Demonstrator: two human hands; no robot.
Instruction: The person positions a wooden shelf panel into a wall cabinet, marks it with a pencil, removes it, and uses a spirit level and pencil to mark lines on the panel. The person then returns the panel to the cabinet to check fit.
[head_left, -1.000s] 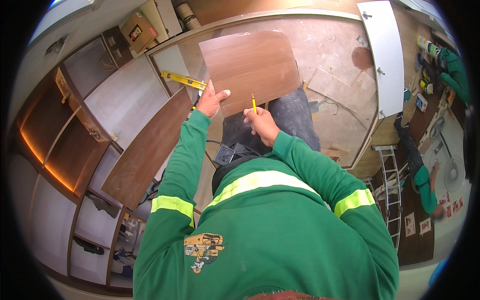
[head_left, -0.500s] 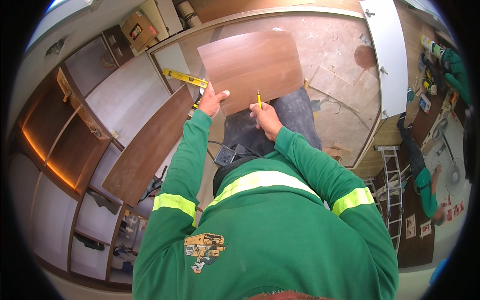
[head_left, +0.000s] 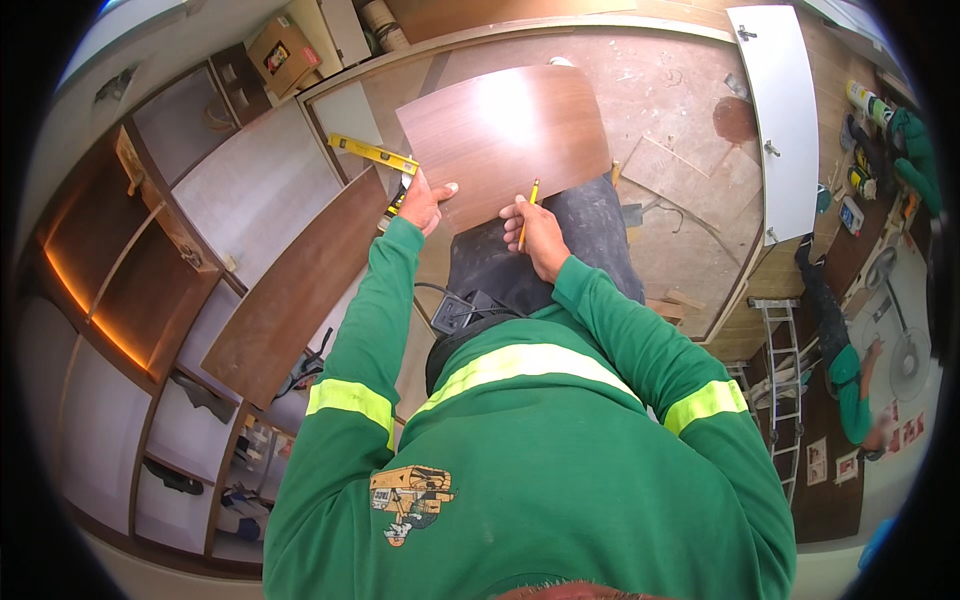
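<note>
A brown wood-grain panel (head_left: 480,150) is held out in front of me, its near part over my dark trousers. My left hand (head_left: 426,203) is closed on its left edge, the thumb lying on top; the fingers beneath are hidden. A yellow spirit level (head_left: 372,152) points at the panel's left edge, its end close to my left fingers; I cannot tell whether they touch it. Between the thumb and fingers of my right hand (head_left: 537,235) is a yellow pencil (head_left: 530,212), tilted, near the panel's near edge.
A long brown board (head_left: 295,290) leans at my left beside open cabinets (head_left: 185,440). A white door with hinges (head_left: 780,120) stands at the right. Beyond it are a ladder (head_left: 783,370) and a person in green (head_left: 850,395). A cardboard box (head_left: 282,58) sits far left.
The pencil has tilted over in my right hand and its upper end has shifted to the right. A bright glare now shows on the panel. My left hand keeps its hold.
</note>
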